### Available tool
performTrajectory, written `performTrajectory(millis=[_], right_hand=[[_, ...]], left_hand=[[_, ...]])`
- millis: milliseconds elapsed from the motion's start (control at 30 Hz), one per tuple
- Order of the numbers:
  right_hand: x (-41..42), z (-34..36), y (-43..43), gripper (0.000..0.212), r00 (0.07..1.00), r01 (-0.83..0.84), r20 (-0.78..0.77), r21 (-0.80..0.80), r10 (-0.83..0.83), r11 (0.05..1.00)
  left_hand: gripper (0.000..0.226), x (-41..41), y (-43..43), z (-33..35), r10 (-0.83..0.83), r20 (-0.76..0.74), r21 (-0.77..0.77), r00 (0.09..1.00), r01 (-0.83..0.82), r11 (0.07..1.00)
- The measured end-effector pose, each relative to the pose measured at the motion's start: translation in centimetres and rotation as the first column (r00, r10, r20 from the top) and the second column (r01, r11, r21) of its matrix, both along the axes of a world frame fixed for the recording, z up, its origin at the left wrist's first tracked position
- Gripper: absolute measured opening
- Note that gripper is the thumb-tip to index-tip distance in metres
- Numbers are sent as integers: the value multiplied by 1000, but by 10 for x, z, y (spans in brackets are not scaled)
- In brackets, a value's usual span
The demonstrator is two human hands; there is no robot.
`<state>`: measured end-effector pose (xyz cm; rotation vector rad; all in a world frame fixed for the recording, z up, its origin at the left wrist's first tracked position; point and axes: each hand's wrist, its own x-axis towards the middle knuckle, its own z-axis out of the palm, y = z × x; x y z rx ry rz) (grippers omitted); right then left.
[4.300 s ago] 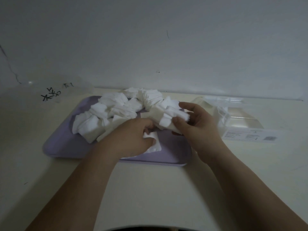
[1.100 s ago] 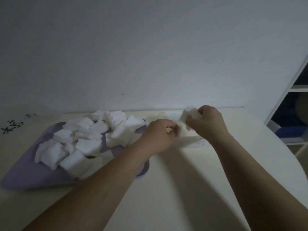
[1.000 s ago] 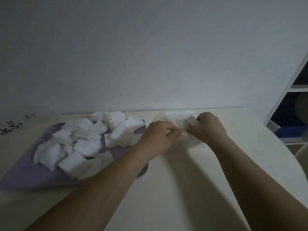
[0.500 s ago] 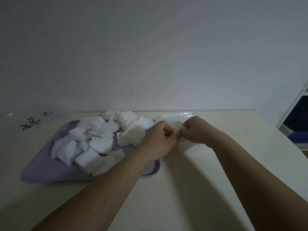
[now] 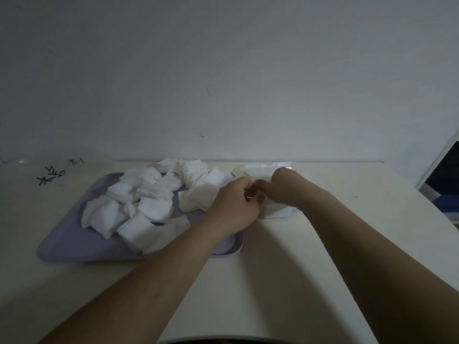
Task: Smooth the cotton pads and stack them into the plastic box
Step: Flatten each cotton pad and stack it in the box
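Several crumpled white cotton pads [image 5: 139,202] lie heaped on a lilac tray [image 5: 74,247] at the left. The clear plastic box [image 5: 268,170] stands just right of the tray, mostly hidden behind my hands. My left hand [image 5: 233,207] and my right hand [image 5: 283,187] meet fingertip to fingertip over the box's near side. Their fingers are curled and pinch together on a small bit of white pad [image 5: 249,192], most of it hidden between them.
The tray and box rest on a pale table [image 5: 273,281] against a white wall. Black scribbles [image 5: 51,176] mark the table's far left. A white shelf unit [image 5: 444,184] with a blue item stands past the table's right edge.
Both hands left the tray's pile with pads and went right to the box. Over the last second they lowered the pads into it and drew close together. The view swung back left.
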<state>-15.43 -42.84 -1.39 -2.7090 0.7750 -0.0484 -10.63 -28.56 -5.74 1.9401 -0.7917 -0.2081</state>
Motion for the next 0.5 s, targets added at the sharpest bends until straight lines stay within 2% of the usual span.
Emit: performTrajectory(millis=[133, 200, 233, 300, 367, 433, 500], right_hand=[[4, -5, 5, 42, 998, 26, -56, -40, -28, 999], [3, -2, 10, 25, 991, 9, -132, -101, -23, 995], [2, 0, 14, 24, 984, 9, -172, -141, -33, 990], [0, 8, 23, 29, 980, 33, -188, -194, -71, 980], [-2, 11, 28, 44, 989, 57, -116, -248, -88, 967], [-3, 10, 32, 56, 995, 91, -23, -271, -101, 958], [-5, 11, 34, 58, 994, 105, 1, -288, -109, 952]], left_hand=[[8, 0, 3, 0, -12, -40, -9, 999, 12, 1000], [15, 0, 6, 1, -16, -22, 18, 1000, 17, 1000], [20, -1, 9, 2, -19, -5, 36, 1000, 19, 999], [26, -1, 16, 5, -17, 24, 50, 1000, 16, 999], [27, -1, 25, 7, -8, 45, 45, 999, 6, 999], [23, -1, 39, 10, 14, 51, 34, 999, -16, 999], [13, 1, 52, 13, 43, 56, 26, 998, -44, 999]])
